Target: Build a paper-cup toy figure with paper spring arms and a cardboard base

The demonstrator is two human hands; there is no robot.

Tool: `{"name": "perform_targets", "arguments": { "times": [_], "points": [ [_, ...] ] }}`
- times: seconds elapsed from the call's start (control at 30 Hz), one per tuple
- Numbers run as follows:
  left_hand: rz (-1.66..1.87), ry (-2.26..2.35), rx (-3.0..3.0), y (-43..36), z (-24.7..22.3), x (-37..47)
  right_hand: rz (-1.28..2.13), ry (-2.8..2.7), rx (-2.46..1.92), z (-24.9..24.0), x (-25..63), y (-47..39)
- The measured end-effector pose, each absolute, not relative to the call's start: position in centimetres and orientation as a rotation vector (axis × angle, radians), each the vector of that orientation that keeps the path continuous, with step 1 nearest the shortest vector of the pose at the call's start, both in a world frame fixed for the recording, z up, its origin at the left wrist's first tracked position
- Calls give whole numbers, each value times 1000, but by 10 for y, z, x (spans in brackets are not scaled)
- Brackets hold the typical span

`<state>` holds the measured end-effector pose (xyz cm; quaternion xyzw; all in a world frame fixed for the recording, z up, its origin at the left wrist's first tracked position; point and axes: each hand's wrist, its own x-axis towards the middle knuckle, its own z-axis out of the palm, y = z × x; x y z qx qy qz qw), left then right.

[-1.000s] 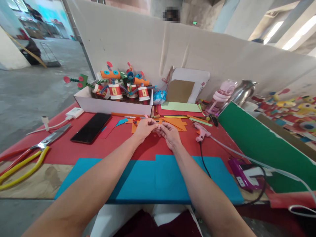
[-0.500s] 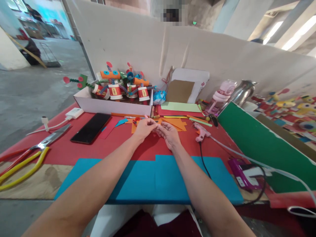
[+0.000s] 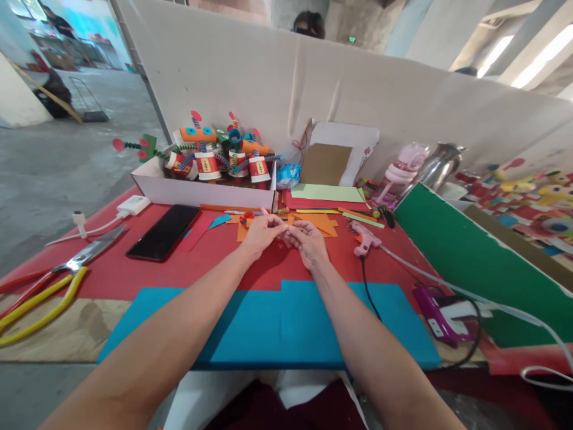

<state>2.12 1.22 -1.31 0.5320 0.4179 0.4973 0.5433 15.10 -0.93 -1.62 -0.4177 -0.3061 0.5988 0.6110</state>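
My left hand [image 3: 264, 233] and my right hand [image 3: 308, 241] meet over the red table covering [image 3: 215, 269], fingertips pinched together. Whatever lies between the fingers is too small and covered to make out. Just behind them are orange paper pieces [image 3: 329, 226], partly hidden by the hands. A small red curled item [image 3: 245, 220] sits beside my left hand. To the right of my right hand rests a pink glue gun [image 3: 366, 239]. Blue paper sheets [image 3: 250, 328] lie beneath my forearms.
Large scissors [image 3: 76, 263] and a black phone [image 3: 163, 233] lie on the left. A white box [image 3: 201, 194] holds several paper-cup figures. On the right stand a green box wall [image 3: 470, 269], a pink bottle [image 3: 400, 170] and a purple power strip [image 3: 441, 316] with cables.
The hands stay together in almost the same place, with only slight finger movement. The whole view has shifted a little.
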Motion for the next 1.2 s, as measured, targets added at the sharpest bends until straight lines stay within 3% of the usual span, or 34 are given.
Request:
{"name": "perform_targets", "arguments": {
  "times": [0.63, 1.2],
  "points": [
    [1211, 952, 1161, 15, -16, 20, 1259, -795, -993, -20, 150, -8],
    [1171, 1191, 1452, 15, -13, 22, 1170, -963, -1082, -24, 150, -7]
  ]
}}
